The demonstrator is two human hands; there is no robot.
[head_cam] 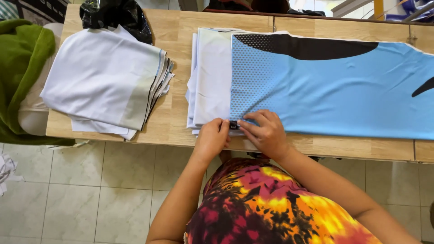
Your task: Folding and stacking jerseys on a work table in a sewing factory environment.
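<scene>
A light blue fabric panel (334,86) with a dotted black pattern and black shapes lies flat on top of a pile of white fabric pieces (212,77) on the wooden table (176,117). My left hand (211,138) and my right hand (264,131) meet at the panel's near left corner. Between their fingertips sits a small black object (233,125), which looks like a clip; both hands pinch at it. My right hand also rests on the blue panel's edge.
A second stack of folded white and grey fabric (106,79) lies at the table's left. A black plastic bag (117,16) sits behind it. Green cloth (20,63) drapes over something white at the far left. Tiled floor lies below.
</scene>
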